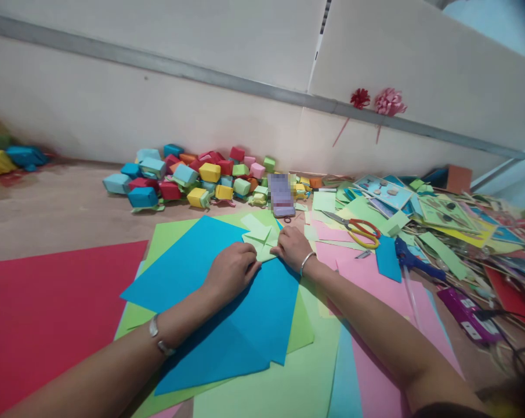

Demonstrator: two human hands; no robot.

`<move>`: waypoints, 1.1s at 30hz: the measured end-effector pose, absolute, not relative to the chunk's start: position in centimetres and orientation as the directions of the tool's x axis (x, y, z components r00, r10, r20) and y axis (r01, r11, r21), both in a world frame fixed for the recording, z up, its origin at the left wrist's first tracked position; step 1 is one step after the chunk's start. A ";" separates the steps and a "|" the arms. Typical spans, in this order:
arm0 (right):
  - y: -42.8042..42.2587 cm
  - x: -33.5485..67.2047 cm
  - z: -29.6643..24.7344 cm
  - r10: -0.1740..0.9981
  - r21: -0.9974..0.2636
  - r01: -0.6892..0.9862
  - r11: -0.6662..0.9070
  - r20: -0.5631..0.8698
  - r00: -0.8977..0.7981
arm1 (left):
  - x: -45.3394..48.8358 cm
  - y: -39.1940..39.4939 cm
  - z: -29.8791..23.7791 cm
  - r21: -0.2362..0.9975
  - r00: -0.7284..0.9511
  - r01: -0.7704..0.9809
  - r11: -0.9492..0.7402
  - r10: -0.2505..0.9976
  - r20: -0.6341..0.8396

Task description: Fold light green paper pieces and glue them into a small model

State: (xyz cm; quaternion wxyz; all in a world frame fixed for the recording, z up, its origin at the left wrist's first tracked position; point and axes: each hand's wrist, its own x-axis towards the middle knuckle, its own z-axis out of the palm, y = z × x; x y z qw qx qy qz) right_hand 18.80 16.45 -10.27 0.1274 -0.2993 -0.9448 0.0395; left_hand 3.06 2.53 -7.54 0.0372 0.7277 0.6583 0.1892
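Observation:
A light green folded paper (259,231) lies over blue sheets (227,342), its flaps meeting near the middle. My left hand (232,268) is closed on its near left edge, fingers curled and thumb tucked in. Opposite it, my right hand (293,248) pinches the right side of the same paper between thumb and fingers. The fingertips hide parts of both edges. Beneath the blue sheets spread green sheets (303,331). Just beyond the folded paper lies a phone (281,194), its screen blurred.
Several colourful folded-paper boxes (210,172) are heaped by the wall. A red sheet (57,325) lies left. On the right are scissors (362,231), a blue glue gun (414,261), a purple power strip (469,316), pink sheets (375,284) and piled cards and scraps (447,217).

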 end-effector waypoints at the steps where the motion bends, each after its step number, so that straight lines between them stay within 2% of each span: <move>1: 16.4 18.8 -10.2 0.578 -0.144 0.560 0.816 0.212 -0.788 | 3.1 2.5 -7.5 0.305 0.060 0.944 -0.129 0.973 0.225; 12: 16.3 18.5 -9.8 0.591 -0.117 0.580 0.806 0.174 -0.787 | 3.5 2.9 -7.4 0.300 -0.054 0.954 -0.011 0.977 0.207; 24: 15.6 18.7 -9.3 0.626 -0.153 0.607 0.780 0.209 -0.751 | 3.0 3.2 -7.7 0.243 0.110 0.959 -0.144 0.983 0.146; 29: 14.4 19.0 -8.7 0.634 -0.233 0.589 0.773 0.282 -0.720 | 3.2 3.4 -7.4 0.230 0.121 0.962 -0.149 0.984 0.131; 33: 14.5 19.3 -8.5 0.702 -0.333 0.623 0.708 0.234 -0.672 | 3.1 3.3 -7.5 0.250 0.126 0.956 -0.157 0.983 0.138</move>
